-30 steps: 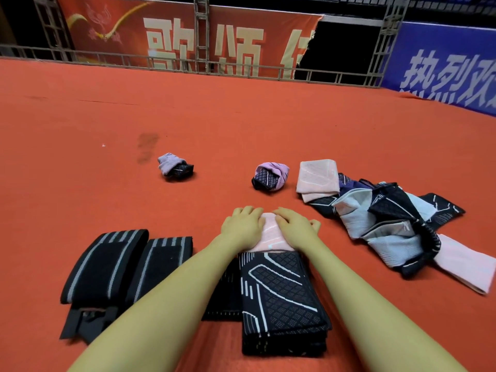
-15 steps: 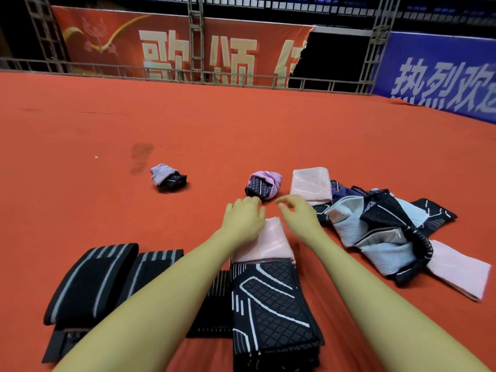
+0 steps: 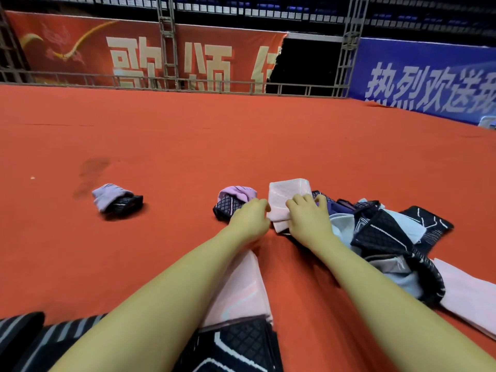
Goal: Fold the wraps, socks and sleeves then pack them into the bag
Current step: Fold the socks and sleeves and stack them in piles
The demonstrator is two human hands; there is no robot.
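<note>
left hand: the left hand [image 3: 251, 221] was out at the left edge of the folded pink piece [image 3: 285, 201], fingers curled and touching that edge; couldn't really tell if it had a proper grip or was just resting there

right hand: the right hand [image 3: 308, 220] lay on top of the same pink piece, fingers bent over its right side, pressing or holding it

pink piece: sat on the orange carpet [image 3: 241, 146], right at the left end of the messy pile of sleeves [image 3: 389, 237]

rolled socks: one purple and black bundle [image 3: 234, 201] just beside the left hand, another one [image 3: 116, 201] well off to the left

done stack: the folded black and pink sleeve [image 3: 241, 304] lay between the forearms, striped black wraps [image 3: 32, 336] at the bottom left

bag: didn't see it in this view
</note>
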